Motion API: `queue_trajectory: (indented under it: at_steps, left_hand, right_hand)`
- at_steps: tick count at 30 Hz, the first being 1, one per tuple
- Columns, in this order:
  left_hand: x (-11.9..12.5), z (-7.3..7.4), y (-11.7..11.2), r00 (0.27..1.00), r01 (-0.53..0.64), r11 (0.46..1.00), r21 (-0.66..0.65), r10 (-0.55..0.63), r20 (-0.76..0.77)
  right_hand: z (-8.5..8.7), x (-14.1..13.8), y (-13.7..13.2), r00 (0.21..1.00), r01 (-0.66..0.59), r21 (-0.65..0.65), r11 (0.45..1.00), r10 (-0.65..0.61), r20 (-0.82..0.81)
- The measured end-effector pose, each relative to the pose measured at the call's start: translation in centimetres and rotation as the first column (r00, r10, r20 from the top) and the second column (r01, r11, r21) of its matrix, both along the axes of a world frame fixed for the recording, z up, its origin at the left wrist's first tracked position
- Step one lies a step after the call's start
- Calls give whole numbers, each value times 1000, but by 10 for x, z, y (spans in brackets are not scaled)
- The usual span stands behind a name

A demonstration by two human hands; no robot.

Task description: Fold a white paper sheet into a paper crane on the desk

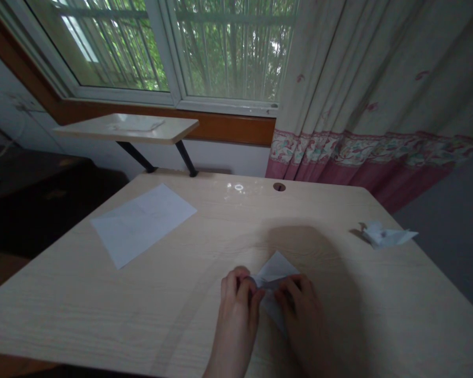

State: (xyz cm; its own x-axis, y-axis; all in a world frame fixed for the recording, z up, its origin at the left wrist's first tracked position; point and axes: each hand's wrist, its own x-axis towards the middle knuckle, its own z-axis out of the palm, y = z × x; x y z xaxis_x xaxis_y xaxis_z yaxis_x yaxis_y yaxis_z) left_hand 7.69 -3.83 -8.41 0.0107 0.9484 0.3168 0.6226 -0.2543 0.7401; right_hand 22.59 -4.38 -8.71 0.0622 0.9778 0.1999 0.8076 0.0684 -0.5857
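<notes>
A folded piece of white paper [276, 266] rests on the desk near its front, with one corner pointing away from me. My left hand [239, 295] pinches its left side, thumb and fingers pressed together. On the right side, my right hand [301, 302] grips the same paper with bent fingers. Between the hands a flap of the paper stands raised. The lower part shows below the fingers and is partly covered by my right hand. The exact folds are too dim to make out.
A flat white sheet [144, 226] lies at the left of the wooden desk [205, 236]. Toward the right edge sits a folded paper figure [386, 234]. A raised shelf [173, 131] stands at the back left, and a cable hole [279, 187] is near the back edge, beside the curtain [338, 105].
</notes>
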Motion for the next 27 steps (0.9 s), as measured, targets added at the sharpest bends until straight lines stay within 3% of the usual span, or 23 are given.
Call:
queue_trajectory:
  at_steps: [11, 20, 27]
  left_hand:
    - [1, -8, 5, 995, -59, 998, 15, 60, -83]
    - [2, -7, 4, 983, -42, 998, 39, 48, -175]
    - [6, -5, 5, 964, -73, 993, 91, 94, -250]
  right_hand:
    - [-10, 4, 1, 999, 30, 10, 1000, -30, 13]
    - [9, -9, -1, 995, 91, -24, 996, -90, 29]
    - [8, -12, 0, 993, 85, -9, 996, -84, 89]
